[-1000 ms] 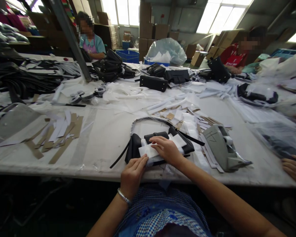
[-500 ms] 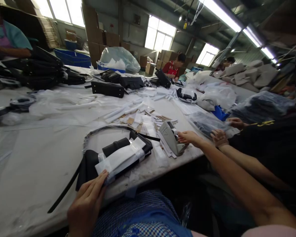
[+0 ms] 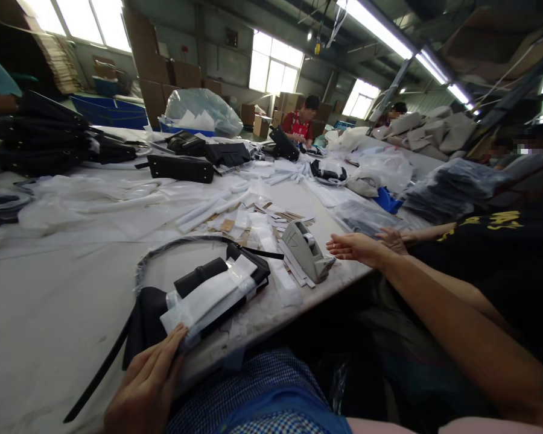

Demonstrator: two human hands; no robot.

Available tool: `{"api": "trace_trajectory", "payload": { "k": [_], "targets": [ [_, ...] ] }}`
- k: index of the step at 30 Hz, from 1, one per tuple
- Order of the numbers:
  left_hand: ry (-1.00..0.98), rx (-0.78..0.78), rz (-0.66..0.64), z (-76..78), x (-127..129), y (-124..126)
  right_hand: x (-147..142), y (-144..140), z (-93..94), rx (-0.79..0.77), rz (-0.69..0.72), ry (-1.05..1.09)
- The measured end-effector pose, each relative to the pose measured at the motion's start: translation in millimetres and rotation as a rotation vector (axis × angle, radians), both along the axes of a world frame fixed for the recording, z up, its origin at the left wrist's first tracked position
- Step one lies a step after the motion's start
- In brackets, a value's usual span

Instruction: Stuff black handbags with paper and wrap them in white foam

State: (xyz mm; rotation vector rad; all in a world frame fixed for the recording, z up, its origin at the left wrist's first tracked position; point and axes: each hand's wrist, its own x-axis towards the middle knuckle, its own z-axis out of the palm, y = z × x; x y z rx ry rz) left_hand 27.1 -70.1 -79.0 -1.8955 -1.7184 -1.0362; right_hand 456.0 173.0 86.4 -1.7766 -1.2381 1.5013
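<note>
A black handbag (image 3: 151,316) lies on the near table edge, with a white wrapping sheet (image 3: 210,295) taped across it and a strap wrapped in clear film looping behind. At its near left corner my left hand (image 3: 147,377) presses down, fingers together on the bag and the sheet's end; the thumb is hidden. My right hand (image 3: 359,248) is stretched out just right of a grey tape dispenser (image 3: 304,250), apart from it. Its fingers are extended and slightly parted; any tape at the fingertips is too small to make out.
Cardboard scraps and paper strips (image 3: 253,220) lie behind the dispenser. More black bags (image 3: 181,169) are across the table, with a pile (image 3: 49,132) at left. A co-worker in a black shirt (image 3: 493,253) is close on the right, one hand (image 3: 393,240) behind my right forearm.
My right hand has drawn back to the right from the dispenser, its fingers straightening. My left hand stays on the handbag. The view has turned slightly right.
</note>
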Motion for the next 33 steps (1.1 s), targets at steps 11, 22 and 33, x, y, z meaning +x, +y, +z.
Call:
{"api": "trace_trajectory", "payload": {
  "k": [11, 22, 33],
  "targets": [
    [0.021, -0.088, 0.047, -1.2, -1.8, -3.9, 28.8, -98.5, -51.0, 0.115, -0.217, 0.026],
    [0.009, -0.118, 0.069, -11.0, -5.5, -5.4, 35.6, -93.2, -37.4, 0.260, -0.263, -0.012],
    [-0.009, -0.124, 0.021, -5.8, -5.8, -5.8, 44.2, -96.5, -114.4, 0.432, -0.159, -0.341]
  ]
}}
